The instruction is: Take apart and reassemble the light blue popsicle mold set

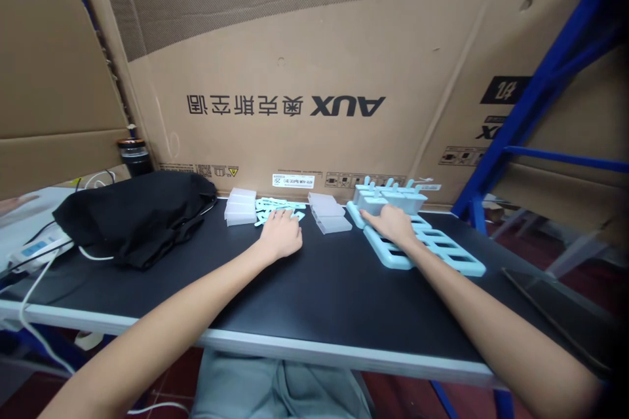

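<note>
My left hand [282, 236] rests at the near side of a pile of light blue ice pop sticks [268, 204], its fingers bent down and close together on them. What lies under the fingertips is hidden. My right hand [392, 222] is on a light blue ice pop mold tray [386, 254], thumb stretched to the left, the other fingers curled at the tray's left part and partly hidden. Behind that hand, several translucent molds [366, 201] with blue stick handles stand upright in the tray's back row. The tray's right and front openings show dark table through them.
Translucent mold pieces lie on both sides of the sticks, a left group [240, 207] and a right group [330, 214]. A black cloth bundle [142, 216] and a white power strip [39, 249] are at left. Cardboard [275, 39] rises behind; a blue post [506, 124] stands at right.
</note>
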The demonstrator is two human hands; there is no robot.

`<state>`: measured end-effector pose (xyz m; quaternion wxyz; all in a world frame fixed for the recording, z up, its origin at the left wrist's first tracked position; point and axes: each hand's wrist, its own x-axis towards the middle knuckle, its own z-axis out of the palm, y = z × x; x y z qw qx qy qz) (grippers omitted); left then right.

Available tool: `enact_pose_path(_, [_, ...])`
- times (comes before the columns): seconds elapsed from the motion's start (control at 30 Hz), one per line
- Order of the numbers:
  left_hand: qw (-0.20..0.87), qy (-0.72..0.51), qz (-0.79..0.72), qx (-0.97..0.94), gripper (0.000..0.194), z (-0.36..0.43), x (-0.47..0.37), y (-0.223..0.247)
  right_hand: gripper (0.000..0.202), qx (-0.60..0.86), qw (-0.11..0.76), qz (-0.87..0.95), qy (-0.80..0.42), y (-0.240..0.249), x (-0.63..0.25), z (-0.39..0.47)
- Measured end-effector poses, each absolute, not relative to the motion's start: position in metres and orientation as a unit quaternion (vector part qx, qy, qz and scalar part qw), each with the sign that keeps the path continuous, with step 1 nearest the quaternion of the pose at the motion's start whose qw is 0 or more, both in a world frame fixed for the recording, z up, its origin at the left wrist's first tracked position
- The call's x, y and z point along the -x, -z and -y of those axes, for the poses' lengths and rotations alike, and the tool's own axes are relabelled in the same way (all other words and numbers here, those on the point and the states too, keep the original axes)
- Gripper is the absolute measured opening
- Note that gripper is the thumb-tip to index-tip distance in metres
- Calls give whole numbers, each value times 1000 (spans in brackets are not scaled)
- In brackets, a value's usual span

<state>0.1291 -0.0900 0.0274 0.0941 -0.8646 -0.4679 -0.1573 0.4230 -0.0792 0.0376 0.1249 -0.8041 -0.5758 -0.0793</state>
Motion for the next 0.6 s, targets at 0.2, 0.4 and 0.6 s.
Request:
enact_pose_path(0.2, [54,109,510,852,54,116,-96,-21,67,803,135,570,108,-38,-416,82])
enact_pose_path(0.4, [12,112,513,851,60,112,-97,-19,70,804,130,572,102,-39,-411,85])
enact_pose_path(0.6, [4,117,516,849,63,115,-91,-20,73,806,126,568,110,-34,-414,82])
